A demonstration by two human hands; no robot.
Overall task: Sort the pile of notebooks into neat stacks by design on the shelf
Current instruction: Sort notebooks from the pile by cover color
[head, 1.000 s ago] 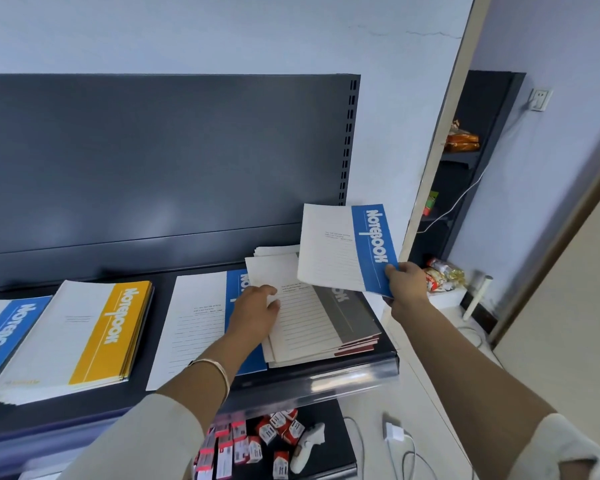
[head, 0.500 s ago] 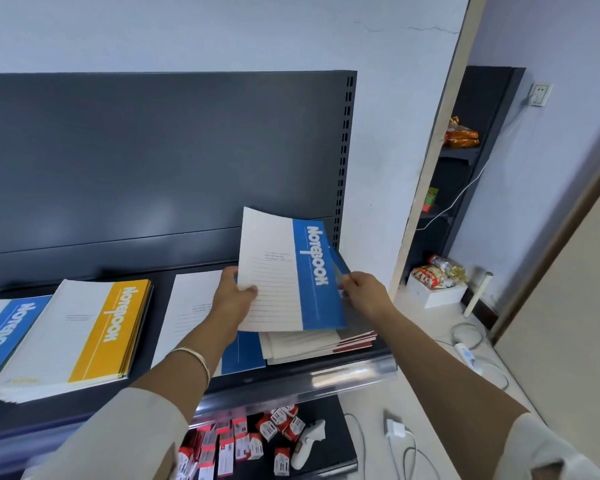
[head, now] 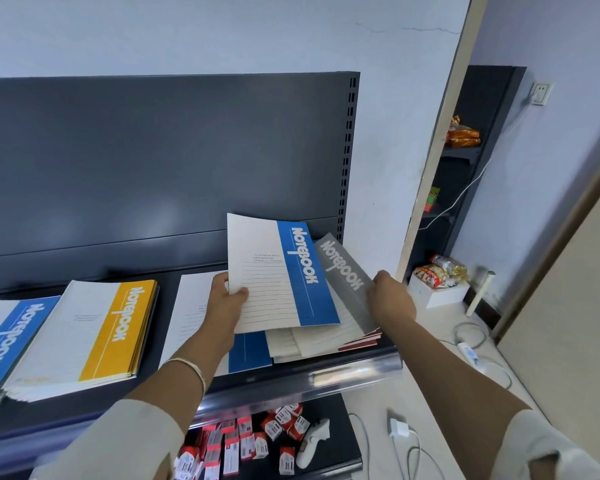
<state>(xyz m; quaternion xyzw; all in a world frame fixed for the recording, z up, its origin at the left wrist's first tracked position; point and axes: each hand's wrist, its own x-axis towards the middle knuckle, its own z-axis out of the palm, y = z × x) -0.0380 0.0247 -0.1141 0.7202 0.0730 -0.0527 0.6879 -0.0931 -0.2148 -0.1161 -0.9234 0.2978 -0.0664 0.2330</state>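
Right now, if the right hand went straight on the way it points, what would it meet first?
The right hand pinches the grey notebook and points left; beyond that, probably the blue notebook, though depth is unclear.

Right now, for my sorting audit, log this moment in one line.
left hand: holds blue notebook | right hand: grips grey notebook on pile | sorted: yellow stack, blue stack

- held blue notebook (head: pixel 281 271): white cover, blue band, tilted above the pile (head: pixel 312 341); left grip (head: pixel 226 299) pinches its near-left edge
- grey notebook (head: pixel 347 275): angled up off pile top, right grip (head: pixel 392 299) on its right edge
- pile: skewed, right end of shelf (head: pixel 153 386)
- flat blue notebook (head: pixel 194 306): just left of pile
- yellow stack (head: pixel 94 330), blue stack (head: pixel 0 341): neat, left
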